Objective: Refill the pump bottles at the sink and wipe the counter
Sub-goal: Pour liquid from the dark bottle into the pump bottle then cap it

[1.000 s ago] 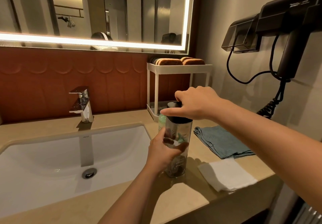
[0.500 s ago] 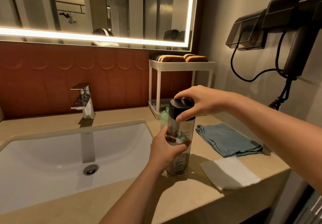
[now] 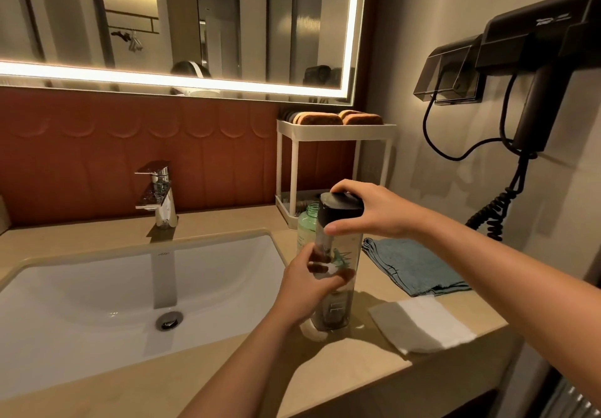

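1. Head view, nearest first: both forearms reach in over the front of the counter (image 3: 325,372). A folded white cloth (image 3: 422,323) lies near that edge on the right, within easy reach, likely kept there for the wiping.
2. Left hand (image 3: 309,291) wraps its fingers round the middle of the clear bottle (image 3: 335,315). The bottle stands upright on the counter just right of the sink (image 3: 130,250). This grip seems meant to stop the body from turning.
3. Right hand (image 3: 374,212) curls over the black cap (image 3: 341,208) with the thumb in front and the fingers behind, a hold suited to twisting. I cannot tell whether the cap is coming off or going on.
4. Just behind the clear bottle stands a green bottle (image 3: 307,225) with an open neck and no pump on it. It is probably set close so liquid can pass between the two.
5. A folded blue towel (image 3: 413,265) lies flat to the right, near the bottles and apart from the white cloth.
6. Farthest back, the tap (image 3: 157,193) stands behind the sink and a white rack (image 3: 335,131) sits in the corner. A black hair dryer (image 3: 536,60) hangs on the side wall.
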The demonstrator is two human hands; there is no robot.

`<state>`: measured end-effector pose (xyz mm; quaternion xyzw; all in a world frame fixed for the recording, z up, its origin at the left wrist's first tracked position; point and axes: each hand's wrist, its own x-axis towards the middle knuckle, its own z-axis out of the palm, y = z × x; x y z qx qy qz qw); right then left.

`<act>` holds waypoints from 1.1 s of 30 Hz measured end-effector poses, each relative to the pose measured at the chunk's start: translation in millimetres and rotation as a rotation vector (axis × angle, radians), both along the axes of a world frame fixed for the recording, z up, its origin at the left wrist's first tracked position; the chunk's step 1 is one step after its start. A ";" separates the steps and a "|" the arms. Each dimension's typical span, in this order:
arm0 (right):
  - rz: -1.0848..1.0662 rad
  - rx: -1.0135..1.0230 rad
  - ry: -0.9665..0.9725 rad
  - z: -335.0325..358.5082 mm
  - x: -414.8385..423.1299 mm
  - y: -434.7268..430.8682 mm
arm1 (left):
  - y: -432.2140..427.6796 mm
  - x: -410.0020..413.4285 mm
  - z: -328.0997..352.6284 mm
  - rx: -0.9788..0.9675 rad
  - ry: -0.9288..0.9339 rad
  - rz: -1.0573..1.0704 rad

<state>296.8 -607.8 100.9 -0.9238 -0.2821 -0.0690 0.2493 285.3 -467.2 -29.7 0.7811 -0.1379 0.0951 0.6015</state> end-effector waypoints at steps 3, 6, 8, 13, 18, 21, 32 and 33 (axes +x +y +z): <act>-0.038 -0.001 -0.053 2.5 3.8 -2.5 | 2.3 -0.5 3.7 0.044 0.016 -0.069; -0.110 0.028 -0.123 9.6 7.5 -6.6 | 4.0 2.4 12.7 0.061 0.008 -0.091; -0.155 0.001 -0.156 17.7 10.3 -11.6 | 5.9 6.6 20.1 0.117 0.006 -0.051; -0.270 -0.055 -0.275 33.2 30.9 -27.0 | 14.8 31.2 25.5 0.437 -0.030 0.134; -0.373 -0.074 -0.359 35.7 67.3 -36.1 | 17.2 63.8 27.7 0.462 0.033 0.205; -0.401 -0.045 -0.366 29.5 90.3 -34.8 | 13.9 81.5 30.3 0.407 0.063 0.244; -0.460 -0.046 -0.221 -10.9 150.8 -22.0 | -3.6 109.4 26.6 0.326 0.069 0.242; -0.469 -0.046 -0.212 -13.3 153.9 -21.3 | -3.6 109.8 26.0 0.319 0.056 0.250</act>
